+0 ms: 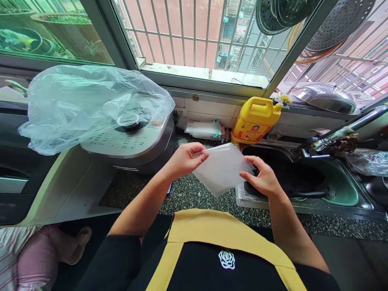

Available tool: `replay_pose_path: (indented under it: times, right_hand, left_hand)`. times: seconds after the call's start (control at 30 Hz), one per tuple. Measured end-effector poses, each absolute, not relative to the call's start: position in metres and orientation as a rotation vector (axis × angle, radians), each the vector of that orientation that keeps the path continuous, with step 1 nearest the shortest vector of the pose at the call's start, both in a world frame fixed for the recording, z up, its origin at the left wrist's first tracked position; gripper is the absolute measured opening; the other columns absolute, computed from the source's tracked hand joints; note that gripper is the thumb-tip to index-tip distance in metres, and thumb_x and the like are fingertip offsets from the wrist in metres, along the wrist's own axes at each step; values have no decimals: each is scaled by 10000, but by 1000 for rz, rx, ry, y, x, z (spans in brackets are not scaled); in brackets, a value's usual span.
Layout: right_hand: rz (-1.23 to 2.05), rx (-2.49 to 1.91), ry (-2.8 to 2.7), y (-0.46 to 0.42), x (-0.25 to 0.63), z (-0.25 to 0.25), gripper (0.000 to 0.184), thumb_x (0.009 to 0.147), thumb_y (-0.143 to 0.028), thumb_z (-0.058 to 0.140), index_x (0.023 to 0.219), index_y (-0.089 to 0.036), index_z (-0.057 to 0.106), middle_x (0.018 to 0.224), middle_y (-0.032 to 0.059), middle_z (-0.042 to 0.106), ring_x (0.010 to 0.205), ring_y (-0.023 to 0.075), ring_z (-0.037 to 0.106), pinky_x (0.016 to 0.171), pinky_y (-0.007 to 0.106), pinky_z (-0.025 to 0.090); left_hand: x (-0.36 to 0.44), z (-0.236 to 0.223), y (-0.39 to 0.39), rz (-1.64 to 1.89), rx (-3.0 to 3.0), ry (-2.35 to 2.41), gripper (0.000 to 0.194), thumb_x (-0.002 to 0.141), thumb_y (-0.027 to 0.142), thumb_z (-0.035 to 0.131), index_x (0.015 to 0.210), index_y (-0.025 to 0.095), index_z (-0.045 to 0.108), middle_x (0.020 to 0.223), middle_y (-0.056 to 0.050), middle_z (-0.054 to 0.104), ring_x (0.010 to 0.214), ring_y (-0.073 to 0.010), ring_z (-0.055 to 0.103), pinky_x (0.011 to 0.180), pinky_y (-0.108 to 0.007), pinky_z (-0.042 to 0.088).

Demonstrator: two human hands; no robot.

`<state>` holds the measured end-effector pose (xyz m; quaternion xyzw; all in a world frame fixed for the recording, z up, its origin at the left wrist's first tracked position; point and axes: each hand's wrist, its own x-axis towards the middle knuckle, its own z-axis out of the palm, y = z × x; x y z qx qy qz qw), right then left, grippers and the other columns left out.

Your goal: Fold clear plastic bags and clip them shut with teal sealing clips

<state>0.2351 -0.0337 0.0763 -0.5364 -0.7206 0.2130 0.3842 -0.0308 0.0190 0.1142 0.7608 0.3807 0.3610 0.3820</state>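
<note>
Translucent white sheet above speckled counter, left hand pinching its 10 o'clock edge, right hand with thumb and fingers parted at 3 o'clock; light, even tension best avoids creases.

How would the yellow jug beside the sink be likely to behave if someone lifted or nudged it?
The yellow jug is probably fairly stiff, given its moulded handle. It may be heavy if full, though its fill level is not visible. Its broad body suggests it would sooner slide than roll.
</note>
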Motion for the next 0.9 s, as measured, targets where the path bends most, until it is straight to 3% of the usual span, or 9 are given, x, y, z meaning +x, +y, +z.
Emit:
replay_pose_path:
  times: [0.07,0.17,0.27,0.47,0.7,0.9]
  right_hand:
    - [491,-1332,-1760,-31,223,86,409,712,-460,711,1020,-205,628,954,65,670,868,205,611,785,331,489]
    - [462,-1258,-1717,-27,204,97,202,781,-393,651,835,-199,632,803,27,657,759,168,598,729,295,479]
    - [487,-1210,-1751,-24,192,103,203,828,-323,591,672,-194,585,657,-7,605,647,134,560,658,263,458]
    - [439,-1165,-1762,-21,187,113,136,789,-325,638,780,-190,622,737,8,653,681,139,578,657,255,459]
    - [368,-1178,-1784,-17,185,120,242,848,-368,554,696,-188,611,666,10,629,612,129,553,602,249,440]
    - [533,-1166,-1797,-8,184,118,433,842,-572,488,663,-191,592,597,7,556,541,118,476,522,246,388]
  left_hand:
    - [-25,115,18,892,1972,937,219,806,307,550,682,133,599,657,-9,598,628,-107,518,582,-215,399]
    - [-20,115,16,844,2004,920,195,809,292,550,705,136,604,676,-14,607,640,-112,523,589,-220,399]
    - [-18,113,13,866,1966,899,165,800,300,578,841,145,614,760,-22,633,680,-119,545,611,-222,417]
    - [-15,109,9,945,1900,866,211,829,300,539,704,137,586,655,-1,562,631,-104,498,574,-208,391]
    - [-16,113,6,969,1888,840,201,817,308,574,727,135,621,678,-16,605,642,-109,518,590,-220,422]
    - [-20,113,4,1073,2013,653,199,841,296,574,723,152,643,701,-41,640,650,-118,556,614,-249,454]
